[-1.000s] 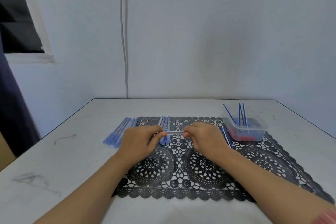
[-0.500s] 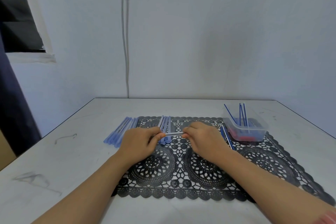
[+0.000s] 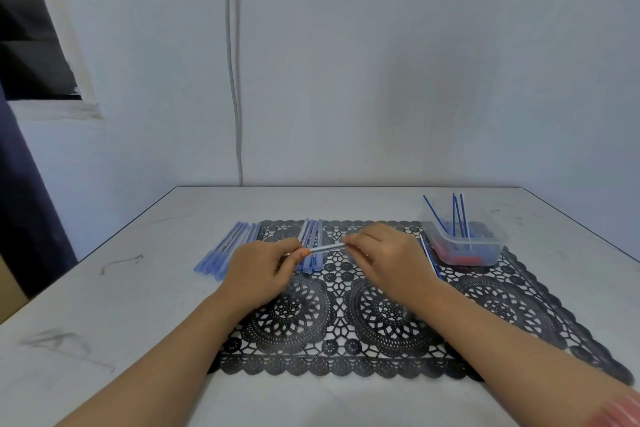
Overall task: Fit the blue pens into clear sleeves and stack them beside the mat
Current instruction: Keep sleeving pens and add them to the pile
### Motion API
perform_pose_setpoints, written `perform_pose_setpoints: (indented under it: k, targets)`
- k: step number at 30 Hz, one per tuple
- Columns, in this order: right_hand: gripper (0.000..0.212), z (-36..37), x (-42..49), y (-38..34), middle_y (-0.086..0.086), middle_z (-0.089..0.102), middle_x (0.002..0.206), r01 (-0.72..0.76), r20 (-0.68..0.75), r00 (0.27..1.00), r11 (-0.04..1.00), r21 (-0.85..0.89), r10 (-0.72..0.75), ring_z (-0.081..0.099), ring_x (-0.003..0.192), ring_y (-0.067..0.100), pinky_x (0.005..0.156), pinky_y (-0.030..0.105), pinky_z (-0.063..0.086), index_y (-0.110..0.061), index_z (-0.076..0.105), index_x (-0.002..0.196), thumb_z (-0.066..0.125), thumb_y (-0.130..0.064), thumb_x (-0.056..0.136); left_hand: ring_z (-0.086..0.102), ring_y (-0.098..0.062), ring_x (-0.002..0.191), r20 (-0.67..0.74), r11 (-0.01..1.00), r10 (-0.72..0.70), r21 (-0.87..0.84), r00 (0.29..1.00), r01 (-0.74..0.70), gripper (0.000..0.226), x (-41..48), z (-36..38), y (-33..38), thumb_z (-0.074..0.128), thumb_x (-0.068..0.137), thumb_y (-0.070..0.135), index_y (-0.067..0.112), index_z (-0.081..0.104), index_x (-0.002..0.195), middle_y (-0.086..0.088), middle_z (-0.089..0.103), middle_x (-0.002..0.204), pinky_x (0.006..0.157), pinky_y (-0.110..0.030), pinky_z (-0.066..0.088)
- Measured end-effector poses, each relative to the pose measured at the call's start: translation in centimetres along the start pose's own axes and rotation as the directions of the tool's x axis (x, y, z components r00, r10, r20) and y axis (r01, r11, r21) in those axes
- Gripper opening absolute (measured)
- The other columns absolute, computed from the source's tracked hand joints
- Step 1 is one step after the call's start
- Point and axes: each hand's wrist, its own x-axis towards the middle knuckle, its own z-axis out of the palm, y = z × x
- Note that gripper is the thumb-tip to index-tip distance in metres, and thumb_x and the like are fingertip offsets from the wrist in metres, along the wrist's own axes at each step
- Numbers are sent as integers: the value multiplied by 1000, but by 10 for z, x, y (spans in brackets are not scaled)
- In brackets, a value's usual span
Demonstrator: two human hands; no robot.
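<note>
Both hands hold one clear sleeve (image 3: 327,248) level above the black lace mat (image 3: 398,315). My left hand (image 3: 263,269) pinches its left end, and my right hand (image 3: 384,258) grips its right end. A bundle of sleeved blue pens (image 3: 227,250) lies on the table just left of the mat. Several more blue-tinted sleeves (image 3: 311,243) lie on the mat behind my hands. Thin blue pen refills (image 3: 459,215) stand in a clear plastic tub (image 3: 464,244) at the mat's back right corner. More blue refills (image 3: 431,258) lie beside my right wrist.
The tub holds red pieces at its bottom. The white table (image 3: 121,305) ends at a wall behind, with a grey cable (image 3: 233,80) running down it. A dark curtain (image 3: 24,191) hangs at the left.
My hands have stayed nearly in place. The visible stretch of sleeve between them looks slightly shorter, and the right end sits a little higher.
</note>
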Motion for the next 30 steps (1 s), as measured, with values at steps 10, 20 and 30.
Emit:
perform_pose_setpoints:
  k: [10,20,30]
  targets:
    - [30,1,-1,-5,5,63,82,-15,70,997,998,67,10,60,70,17,56,26,53,-6,70,92,72,9,67,50,-2,49,28,999,38,0,999,-38,36,0,2,-3,35,88,56,34,58,71,11,42,40,44,-12,32]
    - [39,10,-1,-3,5,68,107,-87,167,980,986,-139,110,65,97,21,82,37,52,-7,67,110,48,-20,78,44,-2,42,-5,996,81,32,997,-81,37,1,4,1,38,91,52,30,63,75,12,39,40,41,-16,33]
    - [37,8,0,-2,1,71,103,-84,193,976,992,-91,100,66,95,18,86,36,52,-12,69,107,41,-28,88,46,-2,43,-24,999,8,36,1000,-7,33,0,3,-4,36,90,54,36,57,71,14,36,38,43,-14,26]
